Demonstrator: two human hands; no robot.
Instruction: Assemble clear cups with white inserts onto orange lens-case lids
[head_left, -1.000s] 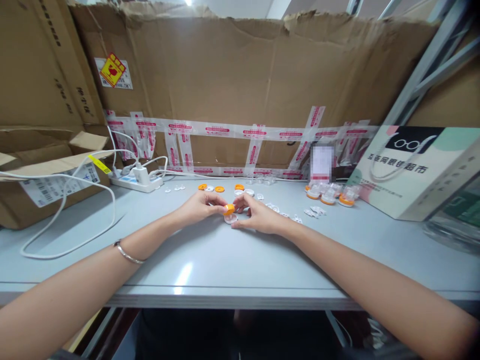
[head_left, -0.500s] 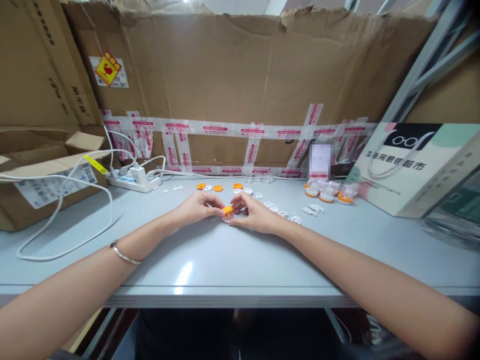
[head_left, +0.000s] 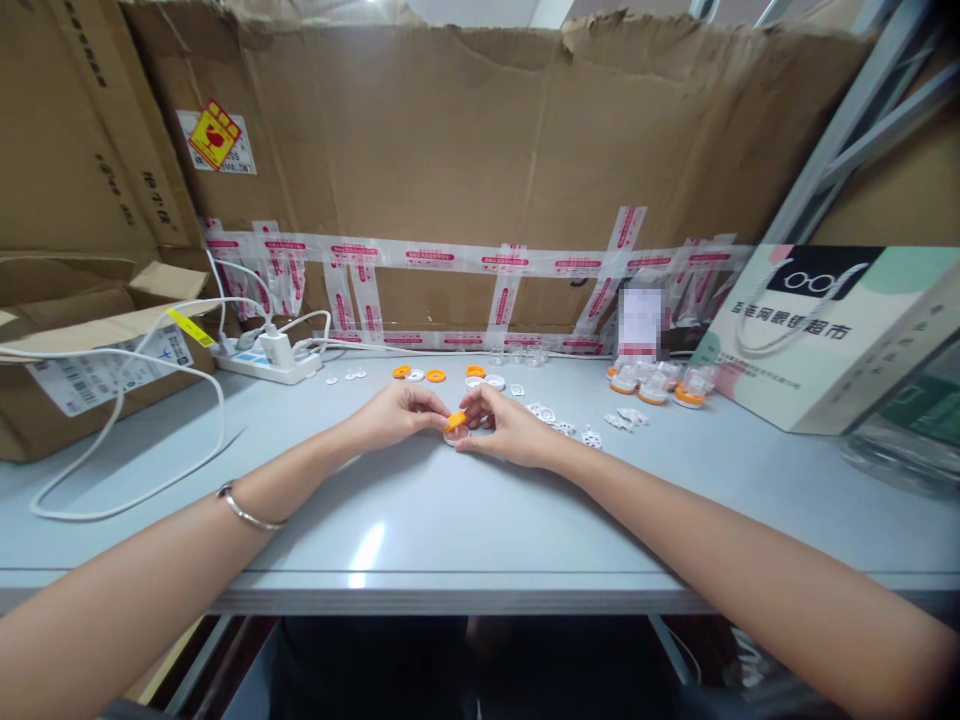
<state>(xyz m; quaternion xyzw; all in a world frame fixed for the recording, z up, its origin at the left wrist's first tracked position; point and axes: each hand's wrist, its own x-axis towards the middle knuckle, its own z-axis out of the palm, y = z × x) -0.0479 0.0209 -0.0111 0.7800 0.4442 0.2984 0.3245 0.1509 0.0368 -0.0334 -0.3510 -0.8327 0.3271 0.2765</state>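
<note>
Near the middle of the grey table, my left hand pinches an orange ring-shaped cap between thumb and fingertips. My right hand is closed from the other side, with its fingers at the orange cap and its thumb at a clear round piece with a white rim. The cap sits tilted over the clear piece. Fingertips partly hide how the two meet. Small white cut-out parts lie just right of my right hand.
Behind the hands lie orange rings and white rings. Several clear domed pieces with orange bases stand at right, before a printed paper bag. A power strip, looping white cable and open carton are left.
The orange cap has tipped a little more over the clear piece. Both hands keep nearly the same place and grip.
</note>
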